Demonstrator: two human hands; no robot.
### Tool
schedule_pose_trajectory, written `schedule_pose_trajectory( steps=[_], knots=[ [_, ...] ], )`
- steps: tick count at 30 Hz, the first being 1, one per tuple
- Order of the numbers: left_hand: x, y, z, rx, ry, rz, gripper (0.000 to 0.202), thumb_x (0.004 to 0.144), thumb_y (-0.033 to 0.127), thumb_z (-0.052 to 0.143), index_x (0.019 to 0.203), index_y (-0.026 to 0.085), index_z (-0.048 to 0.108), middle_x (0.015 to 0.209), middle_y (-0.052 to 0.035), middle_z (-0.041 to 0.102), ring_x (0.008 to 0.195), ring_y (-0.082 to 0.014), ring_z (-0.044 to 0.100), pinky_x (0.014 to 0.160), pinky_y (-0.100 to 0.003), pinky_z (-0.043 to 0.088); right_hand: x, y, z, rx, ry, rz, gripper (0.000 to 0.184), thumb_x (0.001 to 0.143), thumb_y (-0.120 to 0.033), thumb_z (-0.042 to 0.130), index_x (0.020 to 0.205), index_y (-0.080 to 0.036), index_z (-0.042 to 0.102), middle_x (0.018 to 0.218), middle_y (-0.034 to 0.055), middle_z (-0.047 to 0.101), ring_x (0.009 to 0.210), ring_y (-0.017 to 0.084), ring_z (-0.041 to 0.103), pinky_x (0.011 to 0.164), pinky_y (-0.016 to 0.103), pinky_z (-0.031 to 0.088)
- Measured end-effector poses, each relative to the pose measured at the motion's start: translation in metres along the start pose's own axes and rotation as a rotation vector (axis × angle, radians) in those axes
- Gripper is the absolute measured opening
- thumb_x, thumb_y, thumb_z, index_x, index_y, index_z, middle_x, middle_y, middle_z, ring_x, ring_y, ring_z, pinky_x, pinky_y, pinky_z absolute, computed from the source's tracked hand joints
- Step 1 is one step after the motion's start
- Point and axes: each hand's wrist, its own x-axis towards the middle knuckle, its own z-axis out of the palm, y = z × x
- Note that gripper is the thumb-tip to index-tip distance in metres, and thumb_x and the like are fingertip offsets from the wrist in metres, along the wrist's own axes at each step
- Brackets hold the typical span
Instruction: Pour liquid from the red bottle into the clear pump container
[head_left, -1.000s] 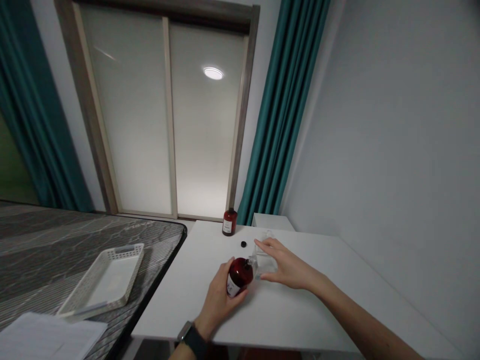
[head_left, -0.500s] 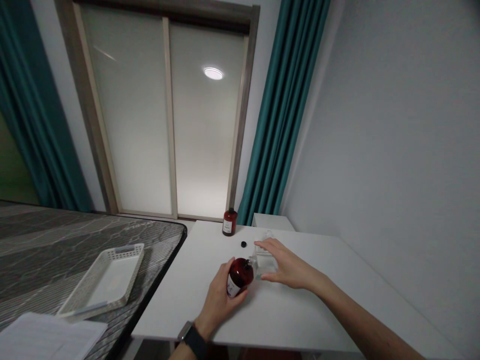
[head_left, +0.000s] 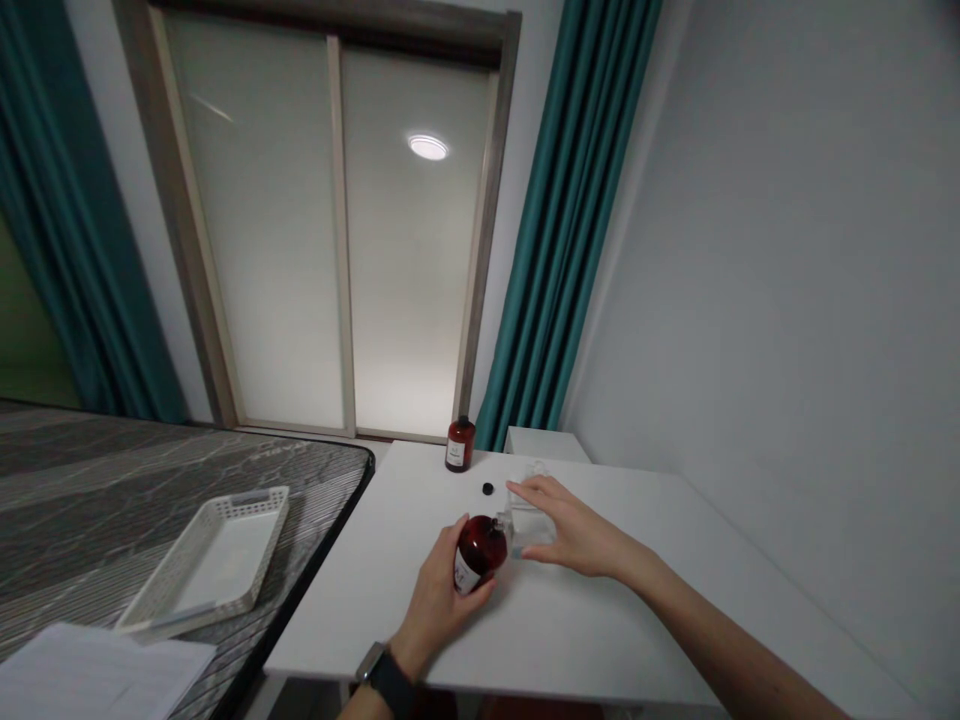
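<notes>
My left hand (head_left: 442, 575) is wrapped round a dark red-brown bottle (head_left: 482, 545) with a white label, tilted so its uncapped neck points right. That neck meets the mouth of a clear bottle (head_left: 531, 530). My right hand (head_left: 566, 525) curves round the clear bottle, thumb on the near side and fingers on the far side, partly hiding it. Whether liquid passes between the two is too small to tell. A small black cap (head_left: 487, 489) lies on the white table (head_left: 600, 630) just beyond the hands.
A second red-brown bottle (head_left: 460, 444), capped, stands at the table's far edge. Behind it is another clear container (head_left: 537, 468), partly hidden by my right hand. To the left, a white basket (head_left: 259, 570) and papers (head_left: 105, 672) lie on a grey mattress (head_left: 75, 500).
</notes>
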Motion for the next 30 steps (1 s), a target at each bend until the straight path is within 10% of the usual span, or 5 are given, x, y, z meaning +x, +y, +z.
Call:
schedule_pose_trajectory(
  steps=[30],
  knots=[
    [-0.002, -0.003, 0.002, -0.026, -0.017, -0.085, 0.076, 0.077, 0.023, 0.071, 0.145, 0.019, 0.037, 0.14, -0.0156, 0.056, 0.131, -0.0315, 0.056, 0.111, -0.051, 0.046, 0.007, -0.012, -0.007, -0.018, -0.028, -0.002, 0.083, 0.078, -0.022, 0.081, 0.151, -0.026, 0.042, 0.142, 0.0124, 0.051, 0.135, 0.028, 0.046, 0.117, 0.049, 0.035]
  ],
)
